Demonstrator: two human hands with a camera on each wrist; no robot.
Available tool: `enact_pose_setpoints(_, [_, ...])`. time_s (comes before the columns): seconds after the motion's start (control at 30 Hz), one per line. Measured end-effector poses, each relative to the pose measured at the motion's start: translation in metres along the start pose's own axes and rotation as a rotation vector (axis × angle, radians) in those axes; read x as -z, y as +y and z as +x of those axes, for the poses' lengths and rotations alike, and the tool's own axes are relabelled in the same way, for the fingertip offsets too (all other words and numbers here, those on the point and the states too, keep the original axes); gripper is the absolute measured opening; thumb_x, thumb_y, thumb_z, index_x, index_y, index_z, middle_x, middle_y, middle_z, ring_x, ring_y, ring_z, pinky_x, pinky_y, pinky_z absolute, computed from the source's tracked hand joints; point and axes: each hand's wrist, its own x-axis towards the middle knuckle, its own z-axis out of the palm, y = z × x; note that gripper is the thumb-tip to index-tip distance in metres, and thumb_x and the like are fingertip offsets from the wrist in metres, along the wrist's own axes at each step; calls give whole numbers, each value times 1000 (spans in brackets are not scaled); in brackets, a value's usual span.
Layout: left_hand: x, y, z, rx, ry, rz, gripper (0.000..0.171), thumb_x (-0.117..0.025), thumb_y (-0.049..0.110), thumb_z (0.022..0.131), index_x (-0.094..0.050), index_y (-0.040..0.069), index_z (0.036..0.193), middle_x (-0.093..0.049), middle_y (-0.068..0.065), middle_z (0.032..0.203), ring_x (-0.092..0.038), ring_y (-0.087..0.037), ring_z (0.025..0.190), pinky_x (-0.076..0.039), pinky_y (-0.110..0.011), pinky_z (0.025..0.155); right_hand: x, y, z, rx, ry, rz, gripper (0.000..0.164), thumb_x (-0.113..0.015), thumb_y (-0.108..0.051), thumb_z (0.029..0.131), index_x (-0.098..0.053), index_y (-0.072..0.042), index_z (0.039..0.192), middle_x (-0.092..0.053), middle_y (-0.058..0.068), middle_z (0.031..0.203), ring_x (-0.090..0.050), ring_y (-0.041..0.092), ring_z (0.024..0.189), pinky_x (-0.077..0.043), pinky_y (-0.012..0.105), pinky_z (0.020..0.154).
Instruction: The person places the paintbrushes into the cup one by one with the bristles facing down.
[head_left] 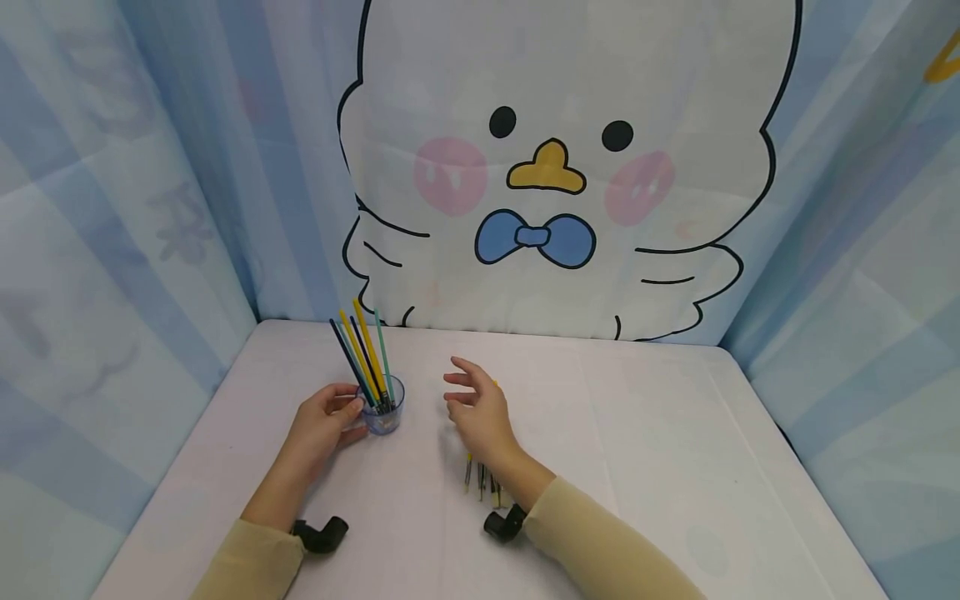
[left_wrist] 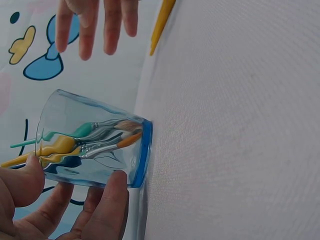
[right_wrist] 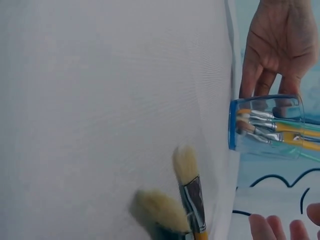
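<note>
A clear bluish plastic cup (head_left: 384,423) stands upright at the left of the table, several paintbrushes (head_left: 366,358) leaning in it with bristles down and yellow, dark blue and green handles up. My left hand (head_left: 318,427) holds the cup from its left side; in the left wrist view the thumb (left_wrist: 31,182) is at the rim and the fingers lie along the wall. To the right of the cup, my right hand (head_left: 482,421) hovers with fingers spread and holds nothing. Under its wrist lie more paintbrushes (head_left: 482,477), partly hidden by the arm.
Pale cloth covers the table (head_left: 660,467). A curtain (head_left: 555,275) with a cartoon bird hangs along the back edge, and further curtains (head_left: 112,292) close in the sides. In the right wrist view, two broad pale-bristled brushes (right_wrist: 186,167) lie near the lower edge.
</note>
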Motion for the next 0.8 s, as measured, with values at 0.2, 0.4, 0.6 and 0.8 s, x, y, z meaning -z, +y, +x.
enact_pose_setpoints(0.2, [0, 0, 0, 2, 2, 3, 41, -59, 17, 112, -52, 2, 150, -55, -25, 144, -66, -32, 124, -66, -38, 99, 10, 3, -5, -34, 3, 23, 70, -57, 10, 96, -54, -25, 156, -64, 18, 146, -68, 43, 126, -66, 33, 85])
enact_pose_setpoints(0.4, [-1, 1, -1, 2, 5, 2, 41, -59, 17, 112, -52, 2, 149, -55, -25, 143, -66, -31, 123, -66, -38, 99, 21, 7, -7, -49, 23, 14, 69, -59, 10, 97, -54, -24, 156, -64, 21, 146, -69, 44, 122, -67, 34, 81])
enact_pose_setpoints(0.6, [-1, 2, -1, 7, 8, 4, 42, -59, 18, 112, -52, 2, 150, -55, -25, 145, -66, -32, 124, -65, -40, 100, 33, 7, -10, -85, 32, 10, 68, -64, 9, 98, -53, -25, 157, -63, 21, 146, -70, 43, 121, -70, 42, 83])
enact_pose_setpoints(0.8, [-1, 2, -1, 14, 8, 13, 42, -59, 17, 112, -52, 2, 150, -55, -25, 145, -66, -34, 126, -65, -41, 101, 44, 5, -11, -104, 63, -27, 68, -71, 5, 98, -54, -26, 156, -67, 17, 142, -73, 39, 108, -71, 46, 79])
